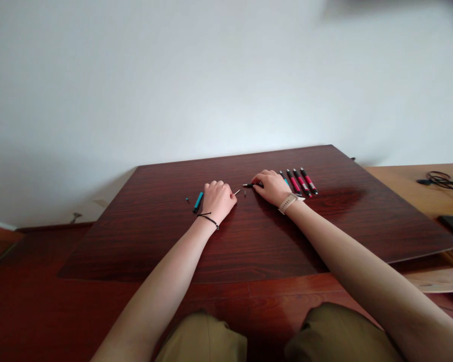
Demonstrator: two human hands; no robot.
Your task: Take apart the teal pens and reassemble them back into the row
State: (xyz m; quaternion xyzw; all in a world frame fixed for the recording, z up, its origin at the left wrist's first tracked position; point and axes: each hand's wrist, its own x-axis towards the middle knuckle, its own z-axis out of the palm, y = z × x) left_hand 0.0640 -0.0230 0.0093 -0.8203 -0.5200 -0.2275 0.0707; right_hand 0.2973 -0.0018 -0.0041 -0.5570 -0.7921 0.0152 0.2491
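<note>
Two hands rest on the dark wooden board (249, 241), and you have small pen parts spread between and beside them. Farthest left lies a tiny dark bit (187, 200), then a teal pen barrel (198, 202) just beside your left hand (218, 200). That hand is curled into a loose fist, knuckles up, with a thin pale refill (237, 191) poking out past its right side — it looks pinched there, though the fingertips are hidden and you cannot be sure. A small dark speck (245, 193) lies between the hands.

Your right hand (272, 187) is closed over a dark pen piece (249, 185), whose tip points left toward the refill. Just right of it lies a row of pens (300, 182) — one teal, the rest red and black — side by side and angled away from you.

Judging by their look, these parts are light, stiff plastic, smooth enough to roll or slip; the refill is thin and would bend, so hold it near its middle and take the barrel around its body.

The board is glossy and flat, laid on a reddish wooden floor (22, 301). A plain white wall (211, 75) rises at the far side; at the far right a paler wooden surface (407, 186) carries a coiled black cable (440, 180).
</note>
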